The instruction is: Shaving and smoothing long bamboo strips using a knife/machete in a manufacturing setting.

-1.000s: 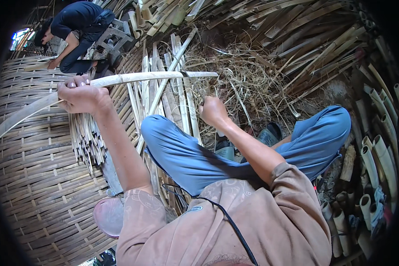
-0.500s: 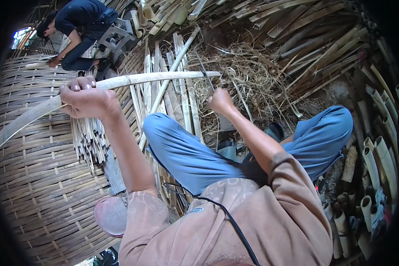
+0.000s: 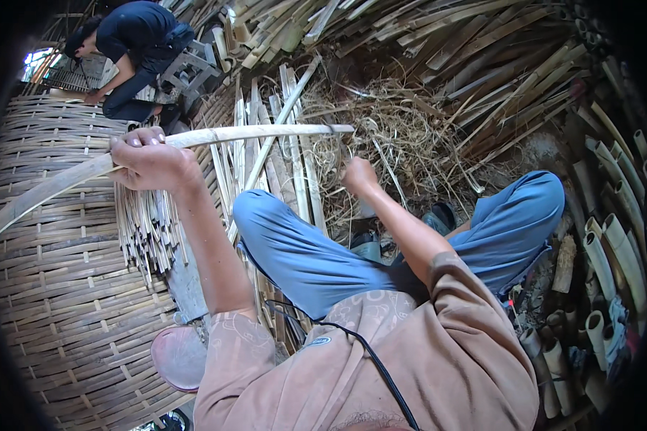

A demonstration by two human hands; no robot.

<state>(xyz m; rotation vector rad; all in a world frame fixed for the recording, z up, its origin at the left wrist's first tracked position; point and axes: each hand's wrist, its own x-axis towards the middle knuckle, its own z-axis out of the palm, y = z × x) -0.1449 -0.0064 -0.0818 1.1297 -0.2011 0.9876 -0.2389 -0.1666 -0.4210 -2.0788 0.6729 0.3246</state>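
Observation:
A long, pale bamboo strip (image 3: 259,131) stretches across the view, curving down past the left rim. My left hand (image 3: 149,159) is closed around it, palm turned up. Its right-hand tip meets the thin dark blade of a knife (image 3: 344,149). The knife's handle is mostly hidden in my right hand (image 3: 361,177), which is closed on it. How deep the blade sits in the bamboo, I cannot tell.
Curly bamboo shavings (image 3: 402,136) lie beyond my knees. Split bamboo strips (image 3: 482,50) are piled at the back right, and bamboo tubes (image 3: 595,330) stand at right. A woven bamboo mat (image 3: 65,302) covers the left. Another person (image 3: 136,36) bends over work at the far left.
My left hand has shifted a little right with the bamboo strip, whose tip has dropped slightly. My right hand has come slightly nearer with the knife, and less of the blade shows beyond the strip.

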